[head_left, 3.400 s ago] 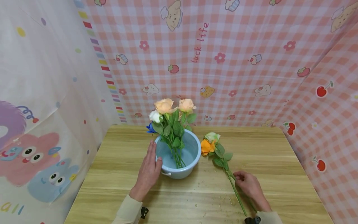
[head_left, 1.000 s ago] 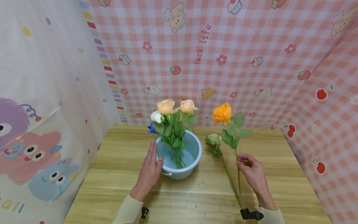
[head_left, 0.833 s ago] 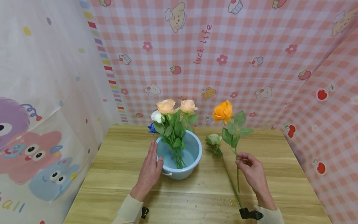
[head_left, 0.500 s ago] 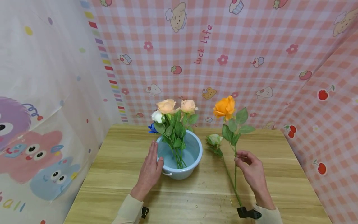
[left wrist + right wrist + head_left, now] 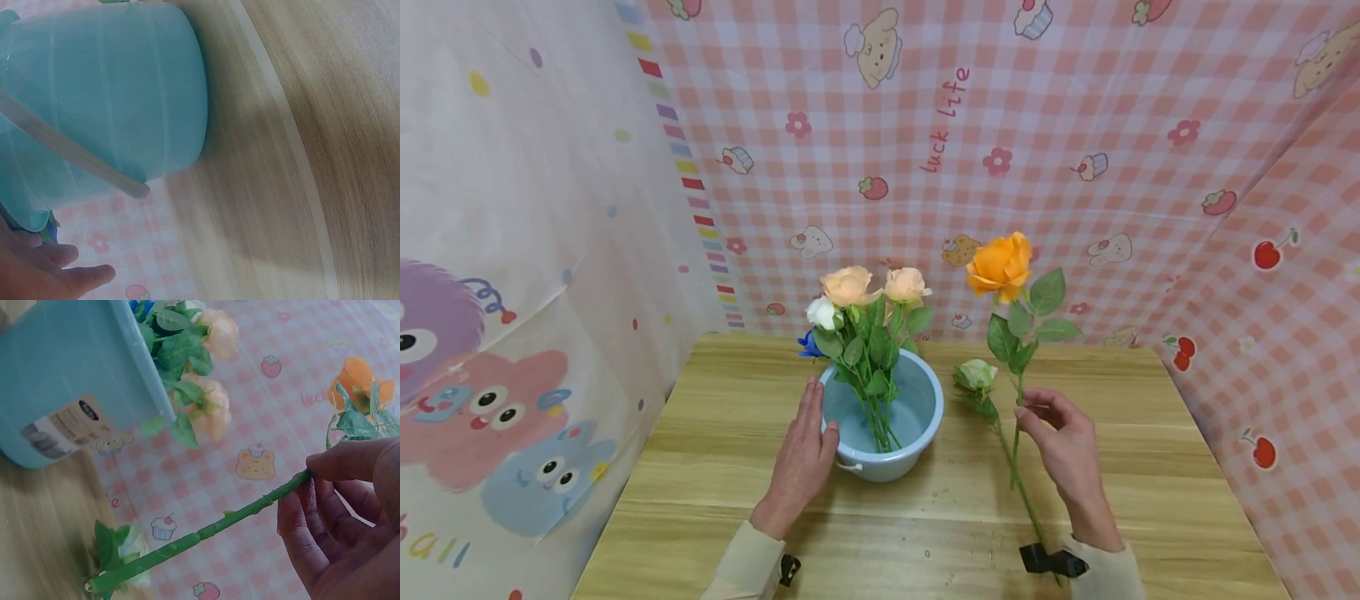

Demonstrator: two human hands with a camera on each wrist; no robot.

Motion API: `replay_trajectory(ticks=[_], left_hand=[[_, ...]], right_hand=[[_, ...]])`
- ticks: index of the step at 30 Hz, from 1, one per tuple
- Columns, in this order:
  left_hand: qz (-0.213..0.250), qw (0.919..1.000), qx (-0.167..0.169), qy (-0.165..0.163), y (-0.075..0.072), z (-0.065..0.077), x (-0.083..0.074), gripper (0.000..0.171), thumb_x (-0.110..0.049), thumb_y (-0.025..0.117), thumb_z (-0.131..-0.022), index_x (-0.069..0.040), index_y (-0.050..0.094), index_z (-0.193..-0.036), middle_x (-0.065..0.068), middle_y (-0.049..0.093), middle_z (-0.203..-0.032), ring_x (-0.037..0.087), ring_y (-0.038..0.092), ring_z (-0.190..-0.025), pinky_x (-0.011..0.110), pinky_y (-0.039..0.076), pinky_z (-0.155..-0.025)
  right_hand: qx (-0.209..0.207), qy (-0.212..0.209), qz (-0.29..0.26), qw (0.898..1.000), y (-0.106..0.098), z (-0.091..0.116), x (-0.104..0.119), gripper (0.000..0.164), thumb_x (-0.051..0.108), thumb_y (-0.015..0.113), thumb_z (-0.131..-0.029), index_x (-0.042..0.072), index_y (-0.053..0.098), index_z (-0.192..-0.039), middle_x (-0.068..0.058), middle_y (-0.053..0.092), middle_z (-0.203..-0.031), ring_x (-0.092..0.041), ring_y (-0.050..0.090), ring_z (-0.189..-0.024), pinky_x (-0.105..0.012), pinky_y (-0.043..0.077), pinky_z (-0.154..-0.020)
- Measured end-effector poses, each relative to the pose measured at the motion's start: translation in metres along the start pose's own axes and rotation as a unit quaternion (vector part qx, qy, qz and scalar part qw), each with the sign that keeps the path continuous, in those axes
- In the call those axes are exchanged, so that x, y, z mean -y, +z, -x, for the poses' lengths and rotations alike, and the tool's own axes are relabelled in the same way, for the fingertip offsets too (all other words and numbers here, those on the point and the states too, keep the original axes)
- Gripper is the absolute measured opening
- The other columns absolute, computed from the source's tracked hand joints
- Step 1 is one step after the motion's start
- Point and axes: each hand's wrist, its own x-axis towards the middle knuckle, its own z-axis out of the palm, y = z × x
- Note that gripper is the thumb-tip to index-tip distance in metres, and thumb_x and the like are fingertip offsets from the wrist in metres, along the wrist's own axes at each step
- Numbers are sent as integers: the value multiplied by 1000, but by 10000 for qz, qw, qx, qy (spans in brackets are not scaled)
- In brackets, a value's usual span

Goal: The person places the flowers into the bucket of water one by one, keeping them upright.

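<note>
My right hand (image 5: 1063, 454) pinches the green stem of an orange rose (image 5: 1000, 267) between thumb and fingers, holding it upright above the table. In the right wrist view the cut end of the stem points down and left, and the orange bloom (image 5: 356, 384) shows beyond the thumb. My left hand (image 5: 801, 454) lies with straight fingers against the left rim of a light blue bucket (image 5: 930, 417). Peach roses (image 5: 848, 286), a white rose (image 5: 822, 313) and a blue flower (image 5: 809, 343) lean in the bucket. A pale green-white rose (image 5: 977, 375) lies on the table right of it.
Water drops dot the wooden table (image 5: 715, 467) in front of the bucket. Checked pink cloth (image 5: 925, 208) hangs behind and to the right, and a white printed cloth (image 5: 587, 292) hangs on the left. The bucket's handle (image 5: 75, 150) hangs down its side.
From lying beside the pale rose, the orange rose has been picked up by my right hand and raised upright. It has lately moved higher and slightly left. The left hand stays at the bucket.
</note>
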Motion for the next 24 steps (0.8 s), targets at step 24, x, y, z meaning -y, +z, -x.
replay_trajectory(ticks=[24], left_hand=[[-13, 10000, 28, -33, 1, -1, 1, 64, -21, 44, -109, 3, 20, -163, 16, 12, -172, 35, 21, -156, 58, 27, -121]], right_hand=[[85, -381, -603, 9974, 36, -12, 36, 25, 0, 70, -94, -4, 70, -118, -16, 68, -110, -14, 67, -99, -19, 57, -80]])
